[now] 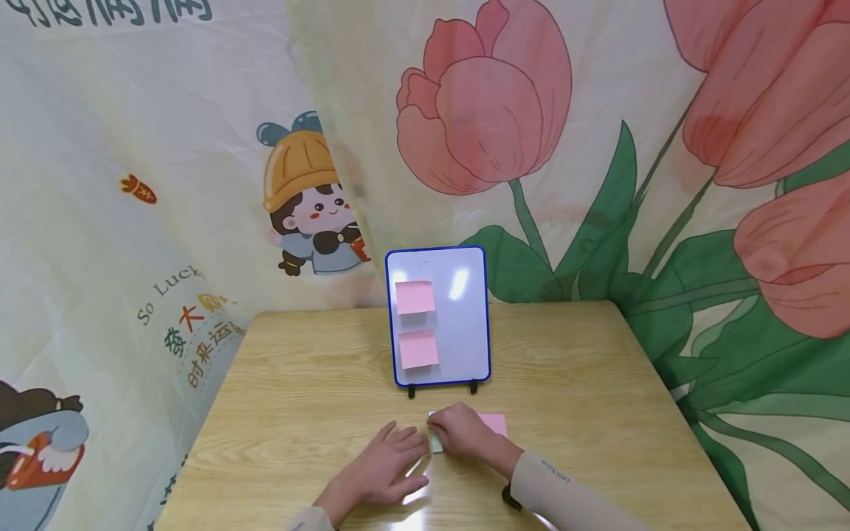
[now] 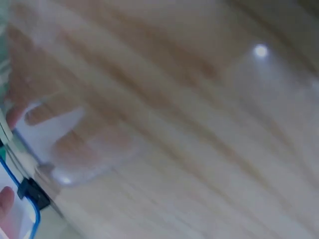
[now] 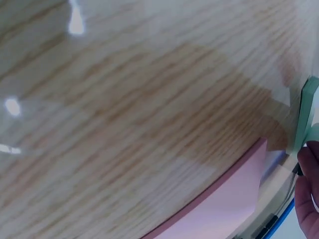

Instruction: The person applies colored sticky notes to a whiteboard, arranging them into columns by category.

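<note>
My right hand is over a light green sticky note pad, its fingers curled and pinching at the pad's upper edge. In the right wrist view the fingertips meet the green pad at the right edge of the picture. Partly behind that hand lies a pink sticky note pad, seen larger in the right wrist view. To the left of the green pad, my left hand rests low over the table with fingers spread and relaxed, holding nothing.
A blue-framed whiteboard stands upright on small black feet beyond the hands. On its left half are an upper pink note and a lower pink note. The wooden table backs onto a printed tulip cloth.
</note>
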Demonstrator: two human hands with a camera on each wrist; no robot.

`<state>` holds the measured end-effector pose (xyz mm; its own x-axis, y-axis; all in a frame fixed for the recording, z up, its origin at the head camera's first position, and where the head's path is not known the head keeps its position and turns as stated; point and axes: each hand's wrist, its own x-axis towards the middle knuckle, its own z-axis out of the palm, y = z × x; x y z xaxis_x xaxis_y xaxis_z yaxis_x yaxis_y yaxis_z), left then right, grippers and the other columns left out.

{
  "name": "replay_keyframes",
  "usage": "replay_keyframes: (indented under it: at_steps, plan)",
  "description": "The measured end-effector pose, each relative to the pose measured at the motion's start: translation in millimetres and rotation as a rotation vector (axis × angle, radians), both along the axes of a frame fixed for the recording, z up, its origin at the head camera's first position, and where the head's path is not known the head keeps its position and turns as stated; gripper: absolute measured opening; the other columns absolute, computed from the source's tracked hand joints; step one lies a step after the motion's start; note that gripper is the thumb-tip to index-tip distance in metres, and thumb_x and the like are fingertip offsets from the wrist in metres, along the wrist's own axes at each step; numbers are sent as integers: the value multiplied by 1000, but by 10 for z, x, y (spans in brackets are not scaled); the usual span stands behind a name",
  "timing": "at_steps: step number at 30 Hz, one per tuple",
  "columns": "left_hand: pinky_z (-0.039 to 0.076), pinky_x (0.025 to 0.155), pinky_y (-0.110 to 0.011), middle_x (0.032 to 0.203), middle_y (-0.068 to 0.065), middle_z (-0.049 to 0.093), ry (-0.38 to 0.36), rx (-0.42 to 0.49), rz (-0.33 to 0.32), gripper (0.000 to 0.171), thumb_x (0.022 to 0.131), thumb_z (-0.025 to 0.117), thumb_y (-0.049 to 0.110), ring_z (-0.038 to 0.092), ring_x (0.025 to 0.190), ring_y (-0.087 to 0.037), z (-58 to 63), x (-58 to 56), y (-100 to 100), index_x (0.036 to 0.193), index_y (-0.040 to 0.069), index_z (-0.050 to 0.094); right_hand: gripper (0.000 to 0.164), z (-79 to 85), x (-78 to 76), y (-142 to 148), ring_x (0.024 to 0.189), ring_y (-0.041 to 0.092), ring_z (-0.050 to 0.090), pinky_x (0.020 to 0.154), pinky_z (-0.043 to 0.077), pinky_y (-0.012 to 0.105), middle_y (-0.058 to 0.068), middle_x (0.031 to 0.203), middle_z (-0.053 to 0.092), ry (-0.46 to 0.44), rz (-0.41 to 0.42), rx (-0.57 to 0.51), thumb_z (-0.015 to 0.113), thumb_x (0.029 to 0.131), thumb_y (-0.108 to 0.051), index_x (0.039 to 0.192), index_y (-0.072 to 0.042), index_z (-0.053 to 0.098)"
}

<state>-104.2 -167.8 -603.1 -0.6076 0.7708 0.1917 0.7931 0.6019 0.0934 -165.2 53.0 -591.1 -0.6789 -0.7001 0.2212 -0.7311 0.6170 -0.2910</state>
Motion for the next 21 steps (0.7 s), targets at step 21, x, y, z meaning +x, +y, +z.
replay_keyframes:
  at_steps: [21]
  plan:
    - [35, 106, -67, 148, 4, 53, -101, -80, 1, 61, 103, 27, 60, 45, 140, -27, -27, 17, 208, 140, 22, 56, 15, 66, -85, -18, 78, 6, 69, 72, 56, 25, -8, 86, 75, -105, -48, 22, 63, 95, -17, 93, -15, 78]
